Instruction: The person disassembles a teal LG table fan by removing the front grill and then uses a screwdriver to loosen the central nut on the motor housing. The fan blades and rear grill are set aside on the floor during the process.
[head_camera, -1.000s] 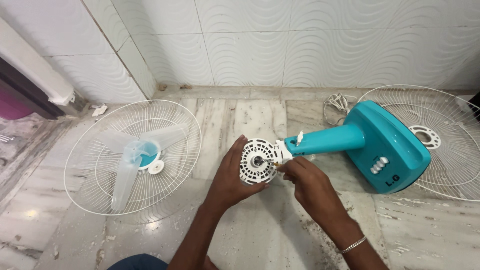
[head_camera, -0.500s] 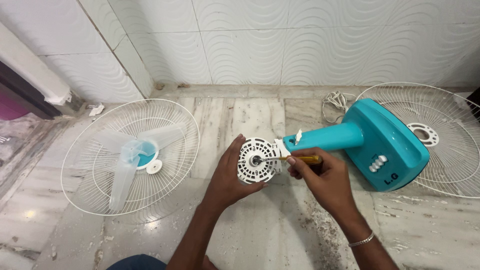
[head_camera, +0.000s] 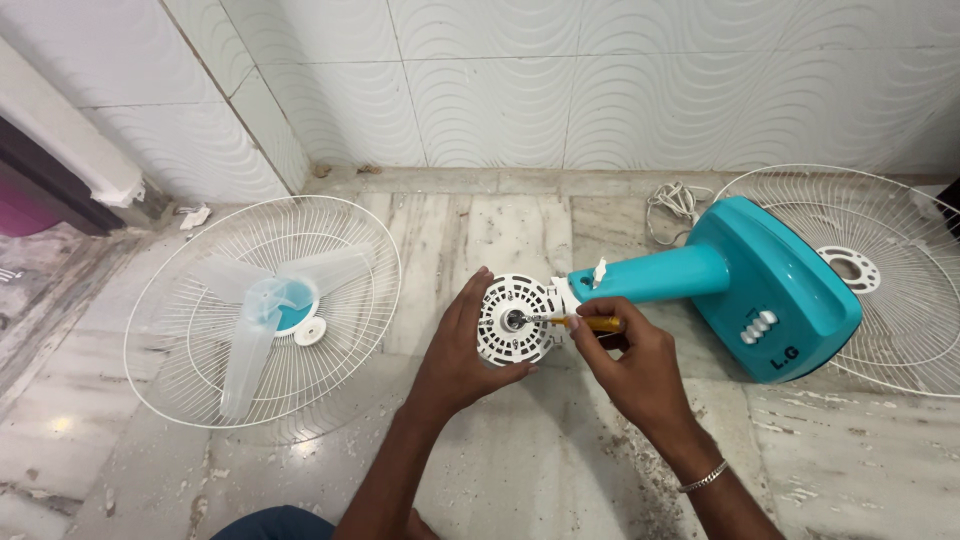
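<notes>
A turquoise fan body (head_camera: 770, 285) lies on its side on the marble floor, its neck pointing left to a white round motor housing (head_camera: 515, 322). My left hand (head_camera: 460, 350) cups that housing from the left and below. My right hand (head_camera: 625, 360) grips a yellow-handled screwdriver (head_camera: 585, 322); its metal tip rests at the hub in the middle of the housing.
A white wire fan guard (head_camera: 180, 340) lies at the left with a translucent blue blade (head_camera: 265, 320) and a small white cap on it. A second wire guard (head_camera: 890, 270) lies at the right behind the fan base. A coiled white cord (head_camera: 675, 205) sits near the tiled wall.
My right hand has brought the screwdriver up and set its tip on the housing's hub. My left hand stays on the housing.
</notes>
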